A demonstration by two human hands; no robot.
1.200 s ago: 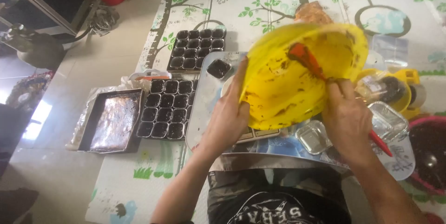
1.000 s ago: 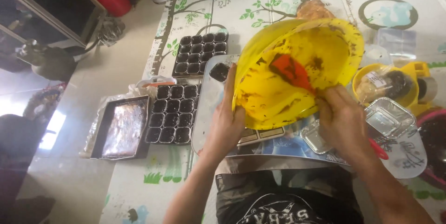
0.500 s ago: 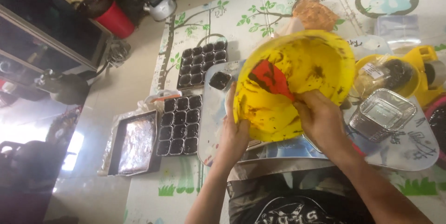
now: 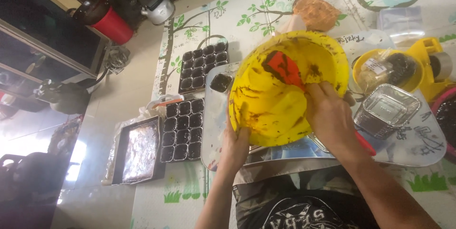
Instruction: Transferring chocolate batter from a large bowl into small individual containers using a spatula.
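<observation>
Left hand (image 4: 236,146) tilts yellow bowl (image 4: 280,110); right hand (image 4: 330,115) scrapes inside with red spatula (image 4: 284,70)

Tilted yellow bowl (image 4: 280,110) in left hand (image 4: 235,146), right hand (image 4: 332,117) with red spatula (image 4: 283,69) inside, beside dark filled moulds (image 4: 183,129).

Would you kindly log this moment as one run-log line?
left hand: holds tilted yellow bowl | right hand: scrapes inside with red spatula | below: small filled cup on metal tray

Counting what's laid out on the floor mat

Two dark cup trays (image 4: 203,66) (image 4: 184,129), one foil-lined pan (image 4: 140,150), one big yellow bowl (image 4: 285,91), one red spatula (image 4: 284,70), one foil container (image 4: 387,110), two hands (image 4: 236,146) (image 4: 330,117).
</observation>
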